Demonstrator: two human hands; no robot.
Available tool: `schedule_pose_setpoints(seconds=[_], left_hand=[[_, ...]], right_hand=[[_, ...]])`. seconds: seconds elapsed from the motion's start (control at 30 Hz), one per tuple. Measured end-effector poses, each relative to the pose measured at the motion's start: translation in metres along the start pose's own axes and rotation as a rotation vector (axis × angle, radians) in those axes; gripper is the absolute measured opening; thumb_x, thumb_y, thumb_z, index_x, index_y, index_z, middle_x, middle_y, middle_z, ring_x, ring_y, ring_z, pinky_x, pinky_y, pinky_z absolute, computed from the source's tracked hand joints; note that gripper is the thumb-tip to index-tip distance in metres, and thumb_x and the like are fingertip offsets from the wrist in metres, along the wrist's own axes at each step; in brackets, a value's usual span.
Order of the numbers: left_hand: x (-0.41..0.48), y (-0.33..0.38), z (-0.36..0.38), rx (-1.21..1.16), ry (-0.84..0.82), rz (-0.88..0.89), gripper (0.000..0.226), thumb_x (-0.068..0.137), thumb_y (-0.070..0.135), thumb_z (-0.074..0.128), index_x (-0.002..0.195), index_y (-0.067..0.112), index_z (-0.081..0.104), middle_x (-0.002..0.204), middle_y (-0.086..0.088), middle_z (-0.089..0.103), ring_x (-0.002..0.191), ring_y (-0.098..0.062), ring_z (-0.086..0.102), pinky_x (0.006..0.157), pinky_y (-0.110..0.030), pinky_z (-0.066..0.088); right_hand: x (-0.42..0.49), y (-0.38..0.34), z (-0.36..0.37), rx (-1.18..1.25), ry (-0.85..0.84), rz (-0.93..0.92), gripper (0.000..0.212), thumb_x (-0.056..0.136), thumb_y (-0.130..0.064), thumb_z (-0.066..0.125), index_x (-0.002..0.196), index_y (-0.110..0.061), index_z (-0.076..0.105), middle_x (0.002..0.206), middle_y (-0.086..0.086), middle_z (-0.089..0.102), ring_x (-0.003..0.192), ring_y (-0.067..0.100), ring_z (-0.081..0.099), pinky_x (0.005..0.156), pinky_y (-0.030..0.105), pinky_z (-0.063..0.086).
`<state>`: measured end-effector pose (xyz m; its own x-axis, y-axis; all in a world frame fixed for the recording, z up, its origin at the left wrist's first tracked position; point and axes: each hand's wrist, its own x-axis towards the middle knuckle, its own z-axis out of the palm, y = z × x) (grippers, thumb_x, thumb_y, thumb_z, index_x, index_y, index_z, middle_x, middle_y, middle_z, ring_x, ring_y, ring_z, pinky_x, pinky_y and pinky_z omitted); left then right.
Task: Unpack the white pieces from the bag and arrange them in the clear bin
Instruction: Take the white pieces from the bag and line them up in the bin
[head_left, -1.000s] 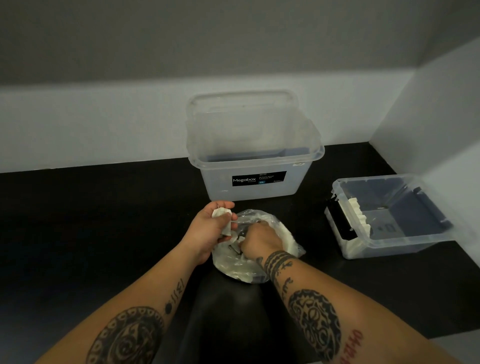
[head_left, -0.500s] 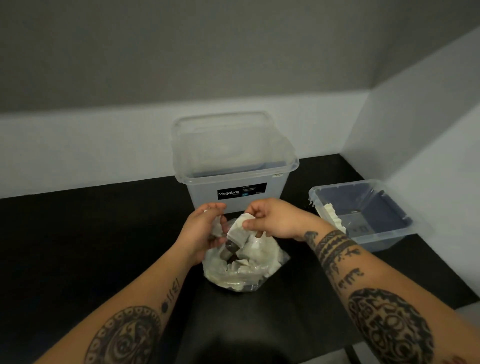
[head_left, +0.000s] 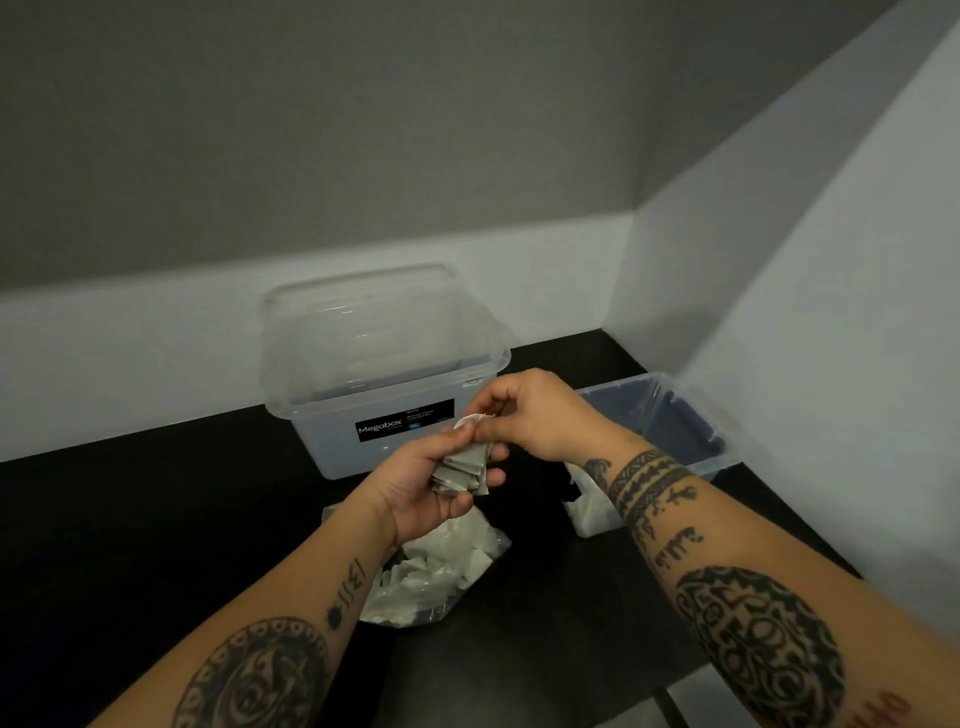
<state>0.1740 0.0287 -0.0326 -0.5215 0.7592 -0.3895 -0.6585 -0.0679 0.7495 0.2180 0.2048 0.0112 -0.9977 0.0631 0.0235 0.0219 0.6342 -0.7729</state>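
With the left hand (head_left: 431, 483) gripping the stacked white pieces (head_left: 465, 470) and the right hand (head_left: 530, 415) pinching the top one, keep the stack square before carrying it to the clear bin (head_left: 691, 415) at the bench's right edge.

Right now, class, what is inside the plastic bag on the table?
The plastic bag shows a loose heap of white pieces through its film. The left hand and forearm cover its upper left part, so what lies there cannot be seen.

Bare work corner, possibly a storage or workshop space rather than a home. A black tabletop (head_left: 156, 519) meets plain grey-and-white walls (head_left: 363, 130). A clear storage tub labelled "Megabox" (head_left: 384, 364) and a shallower clear bin (head_left: 675, 415) stand on it.
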Motion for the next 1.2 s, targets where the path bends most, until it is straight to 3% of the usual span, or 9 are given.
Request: schedule_pose_setpoints(seconds=[0.17,0.27,0.4,0.53,0.67,0.8,0.97,1.2], left_hand=[[0.034,-0.001,0.036,0.091,0.097,0.147,0.031,0.091,0.021,0.069,0.122,0.020,0.063,0.097,-0.003,0.075,0.079,-0.018,0.073,0.044,-0.018,0.048],[0.062,-0.004,0.069,0.187,0.230,0.240,0.034,0.090,0.016,0.076,0.121,0.021,0.063,0.094,-0.001,0.076,0.076,-0.013,0.073,0.047,-0.019,0.045],[0.097,-0.014,0.109,0.326,0.316,0.347,0.034,0.083,0.012,0.085,0.109,0.023,0.066,0.079,0.005,0.074,0.067,-0.012,0.070,0.051,-0.024,0.047],[0.120,-0.027,0.131,0.427,0.346,0.382,0.038,0.078,0.017,0.089,0.109,0.022,0.068,0.083,0.001,0.075,0.069,-0.011,0.069,0.054,-0.026,0.049],[0.132,-0.039,0.144,0.287,0.331,0.339,0.028,0.089,0.027,0.079,0.115,0.024,0.069,0.091,-0.001,0.074,0.077,-0.015,0.068,0.055,-0.024,0.049],[0.136,-0.044,0.149,0.226,0.389,0.350,0.028,0.092,0.016,0.076,0.118,0.023,0.067,0.094,-0.004,0.072,0.076,-0.015,0.065,0.054,-0.023,0.048],[0.137,-0.043,0.148,0.345,0.491,0.393,0.039,0.081,0.016,0.086,0.114,0.025,0.067,0.100,-0.004,0.074,0.082,-0.014,0.069,0.055,-0.024,0.051],[0.141,-0.046,0.147,0.314,0.490,0.403,0.025,0.092,0.019,0.077,0.115,0.022,0.067,0.100,-0.007,0.073,0.075,-0.013,0.069,0.056,-0.024,0.053]], right_hand=[[0.001,0.035,-0.040,0.133,0.126,0.021,0.018,0.091,-0.020,0.075,0.109,-0.020,0.075,0.094,-0.008,0.074,0.089,0.004,0.069,0.090,0.027,0.056],[-0.004,0.052,-0.078,0.176,0.151,0.089,0.018,0.090,-0.026,0.076,0.106,-0.017,0.075,0.089,-0.004,0.073,0.079,0.005,0.067,0.073,0.022,0.054],[-0.013,0.077,-0.112,0.182,0.018,0.168,0.024,0.088,-0.034,0.077,0.101,-0.015,0.074,0.094,0.006,0.076,0.076,0.009,0.067,0.058,0.018,0.053],[-0.015,0.105,-0.130,0.204,0.028,0.193,0.018,0.088,-0.032,0.077,0.094,-0.015,0.074,0.089,0.007,0.076,0.074,0.011,0.068,0.060,0.022,0.053],[-0.018,0.126,-0.142,0.127,0.036,0.149,0.005,0.088,-0.027,0.077,0.092,-0.024,0.073,0.085,-0.006,0.075,0.076,0.006,0.069,0.067,0.023,0.055],[-0.018,0.135,-0.146,0.181,-0.041,0.172,0.006,0.093,-0.031,0.072,0.097,-0.026,0.073,0.089,-0.005,0.076,0.083,0.010,0.071,0.067,0.023,0.055],[-0.021,0.137,-0.145,0.466,-0.146,0.259,0.016,0.095,-0.030,0.069,0.105,-0.018,0.074,0.093,0.001,0.075,0.077,0.011,0.067,0.060,0.022,0.053],[-0.016,0.150,-0.147,0.353,-0.109,0.211,0.013,0.094,-0.032,0.070,0.101,-0.022,0.073,0.089,-0.003,0.075,0.076,0.008,0.068,0.063,0.022,0.054]])
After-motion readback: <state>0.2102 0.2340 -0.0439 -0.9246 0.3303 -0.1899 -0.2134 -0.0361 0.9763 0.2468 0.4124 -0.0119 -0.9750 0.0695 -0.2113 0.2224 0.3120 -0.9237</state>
